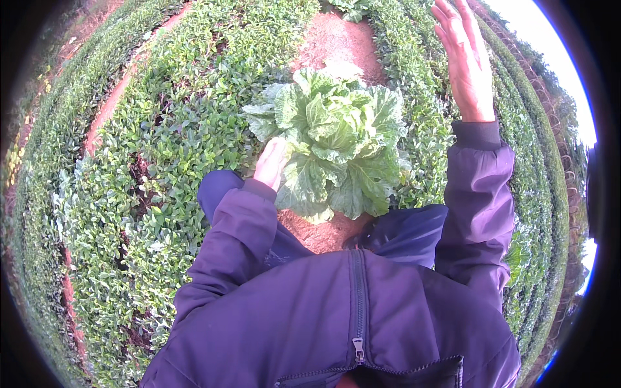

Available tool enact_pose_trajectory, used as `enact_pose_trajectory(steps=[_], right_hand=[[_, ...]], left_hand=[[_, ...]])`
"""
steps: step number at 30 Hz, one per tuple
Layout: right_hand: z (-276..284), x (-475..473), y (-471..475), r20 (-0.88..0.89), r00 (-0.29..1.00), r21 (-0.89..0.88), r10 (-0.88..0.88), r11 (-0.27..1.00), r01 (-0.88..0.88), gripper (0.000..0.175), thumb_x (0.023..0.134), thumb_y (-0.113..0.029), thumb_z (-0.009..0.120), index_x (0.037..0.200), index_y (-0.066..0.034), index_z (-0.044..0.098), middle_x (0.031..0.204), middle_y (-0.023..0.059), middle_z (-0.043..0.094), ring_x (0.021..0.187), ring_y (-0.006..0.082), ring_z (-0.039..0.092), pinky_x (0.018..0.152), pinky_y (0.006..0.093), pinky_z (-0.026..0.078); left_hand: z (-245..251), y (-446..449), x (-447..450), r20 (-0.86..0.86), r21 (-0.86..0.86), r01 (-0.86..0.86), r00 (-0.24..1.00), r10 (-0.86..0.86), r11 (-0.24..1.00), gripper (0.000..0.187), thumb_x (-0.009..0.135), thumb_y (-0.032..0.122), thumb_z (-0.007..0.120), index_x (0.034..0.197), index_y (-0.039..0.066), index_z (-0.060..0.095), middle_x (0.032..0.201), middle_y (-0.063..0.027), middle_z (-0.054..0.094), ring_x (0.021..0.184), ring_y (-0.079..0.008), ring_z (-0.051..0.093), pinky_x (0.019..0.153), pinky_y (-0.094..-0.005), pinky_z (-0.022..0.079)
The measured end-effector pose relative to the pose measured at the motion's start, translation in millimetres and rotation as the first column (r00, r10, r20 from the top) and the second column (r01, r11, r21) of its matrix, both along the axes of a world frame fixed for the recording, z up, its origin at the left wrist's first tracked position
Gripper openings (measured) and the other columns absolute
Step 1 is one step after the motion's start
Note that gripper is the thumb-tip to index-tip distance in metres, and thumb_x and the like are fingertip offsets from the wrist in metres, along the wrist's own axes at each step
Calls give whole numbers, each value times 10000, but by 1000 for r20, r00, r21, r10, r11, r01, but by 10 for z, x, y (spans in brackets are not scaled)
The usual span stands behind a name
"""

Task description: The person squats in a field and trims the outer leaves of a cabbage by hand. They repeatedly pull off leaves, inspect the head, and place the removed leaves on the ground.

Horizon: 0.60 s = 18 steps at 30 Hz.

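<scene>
A large leafy cabbage (339, 131) with crinkled green outer leaves and a paler heart grows from the soil in front of me. My left hand (272, 162) is at the cabbage's left edge, beside or against an outer leaf; its fingertips are hard to make out in the glare, and whether it grips the leaf cannot be told. Up and to the right of the plant, my right hand (463, 58) is raised over the green bushes with its fingers extended and nothing in it.
Dense rows of leafy bushes (194, 111) stand on both sides. Reddish soil (339, 41) shows between them, beyond the cabbage and also near my knees. Another leafy plant (351, 7) is at the top edge. My bent knees (412, 233) flank the near side of the cabbage.
</scene>
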State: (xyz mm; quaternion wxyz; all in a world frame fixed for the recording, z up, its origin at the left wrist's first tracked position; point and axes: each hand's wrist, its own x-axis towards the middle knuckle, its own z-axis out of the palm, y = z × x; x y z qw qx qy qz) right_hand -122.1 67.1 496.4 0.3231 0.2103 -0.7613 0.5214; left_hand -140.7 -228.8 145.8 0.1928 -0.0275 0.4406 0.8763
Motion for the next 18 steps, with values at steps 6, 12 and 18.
enact_pose_trajectory(steps=[6,12,18], right_hand=[[-1552,445,-502,-267,963,126,-27,990,62,668,1076,-504,502,1538,-32,401,1476,224,542,1402,360,515,1184,511,371],[-4290,1826,-591,738,661,555,-138,680,-478,426,943,-433,727,1193,-88,729,1116,182,741,1093,369,706,932,485,547],[-3996,1499,-581,822,158,-543,547,837,-67,828,1030,-713,500,1534,-56,518,1324,194,694,1208,322,679,1029,481,531]], left_hand=[[390,308,233,391,388,45,897,-209,920,1149,960,779,562,1696,20,111,1695,-251,297,1550,-412,345,1266,-506,322],[1338,-245,147,-685,-117,-173,727,47,978,620,1133,290,438,1638,-28,272,1625,-219,428,1495,-332,448,1245,-460,358],[1337,484,804,-854,-353,-356,501,-142,865,724,1015,246,629,1610,-59,349,1653,-244,399,1549,-350,369,1291,-432,261]])
